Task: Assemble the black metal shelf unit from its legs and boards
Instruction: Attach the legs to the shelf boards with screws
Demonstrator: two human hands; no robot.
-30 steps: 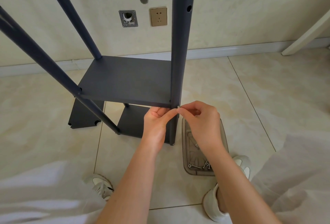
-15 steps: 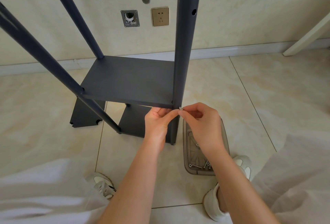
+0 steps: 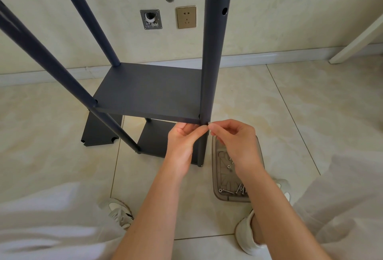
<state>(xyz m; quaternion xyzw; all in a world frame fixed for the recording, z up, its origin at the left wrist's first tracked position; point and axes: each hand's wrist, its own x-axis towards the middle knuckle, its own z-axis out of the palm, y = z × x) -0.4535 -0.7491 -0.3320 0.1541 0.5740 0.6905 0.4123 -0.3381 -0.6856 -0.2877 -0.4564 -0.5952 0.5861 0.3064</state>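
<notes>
The black shelf unit stands on the tiled floor with several round legs. Its upper board [image 3: 149,91] meets the near right leg [image 3: 209,77] at the front corner. My right hand [image 3: 234,141] pinches a small silver screw [image 3: 209,123] against that leg at the board's level. My left hand [image 3: 182,139] grips the board's front edge by the same corner, thumb beside the screw. A lower board [image 3: 155,141] sits near the floor. Another black board [image 3: 99,133] lies behind the left leg [image 3: 62,77].
A clear plastic tray [image 3: 226,176] with several loose screws lies on the floor just right of the near leg, partly under my right wrist. My two white shoes [image 3: 120,212] flank the spot. A wall with a socket [image 3: 186,17] is behind; a white furniture leg [image 3: 356,42] at far right.
Both hands stay at the front right corner of the upper board. The right fingers have shifted slightly on the screw; the view has drifted a little.
</notes>
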